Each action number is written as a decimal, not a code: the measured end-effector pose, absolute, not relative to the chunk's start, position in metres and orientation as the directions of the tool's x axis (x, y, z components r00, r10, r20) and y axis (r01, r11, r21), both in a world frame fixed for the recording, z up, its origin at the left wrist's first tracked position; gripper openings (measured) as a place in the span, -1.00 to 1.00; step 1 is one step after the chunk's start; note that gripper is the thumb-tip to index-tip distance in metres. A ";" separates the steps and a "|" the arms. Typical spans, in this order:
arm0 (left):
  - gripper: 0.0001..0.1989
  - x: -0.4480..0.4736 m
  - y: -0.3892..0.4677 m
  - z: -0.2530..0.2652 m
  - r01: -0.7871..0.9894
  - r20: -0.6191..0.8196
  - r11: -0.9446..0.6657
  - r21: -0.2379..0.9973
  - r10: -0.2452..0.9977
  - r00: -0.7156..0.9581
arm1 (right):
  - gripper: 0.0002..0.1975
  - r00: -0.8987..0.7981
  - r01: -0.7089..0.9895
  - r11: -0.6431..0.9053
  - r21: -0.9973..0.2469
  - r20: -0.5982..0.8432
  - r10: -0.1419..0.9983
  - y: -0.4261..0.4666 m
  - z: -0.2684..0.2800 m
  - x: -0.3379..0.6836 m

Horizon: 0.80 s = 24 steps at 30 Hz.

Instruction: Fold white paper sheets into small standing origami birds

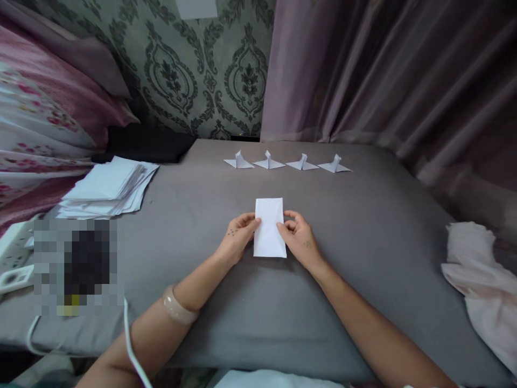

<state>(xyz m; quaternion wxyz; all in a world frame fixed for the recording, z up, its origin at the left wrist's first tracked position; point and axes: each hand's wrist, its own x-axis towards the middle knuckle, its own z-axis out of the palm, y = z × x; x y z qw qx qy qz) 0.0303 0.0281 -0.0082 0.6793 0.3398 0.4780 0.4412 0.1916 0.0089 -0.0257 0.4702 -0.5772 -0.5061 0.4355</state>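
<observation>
Fingers (254, 224) of left hand (237, 237) and right hand (301, 240) closed on one white paper, four paper figures (268, 163) beyond.

Grey-green damask wallpaper (172, 81) lines the back wall, with a white sheet (197, 8) high on it, a mauve curtain (307, 70) to its right and a pink-and-white floral curtain (36, 124) at far left. Black cloth (149, 146) lies at the back left of the grey-covered table (371, 242). A white power strip (14, 249) and white cable (130, 345) occupy the near left, crumpled pale fabric (480, 280) the right edge.
</observation>
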 end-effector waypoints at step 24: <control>-0.69 -0.003 0.039 -0.026 0.624 0.231 -0.576 0.529 0.805 0.547 | -0.69 -0.113 0.525 -0.024 -0.851 -0.098 0.989 0.008 -0.018 0.216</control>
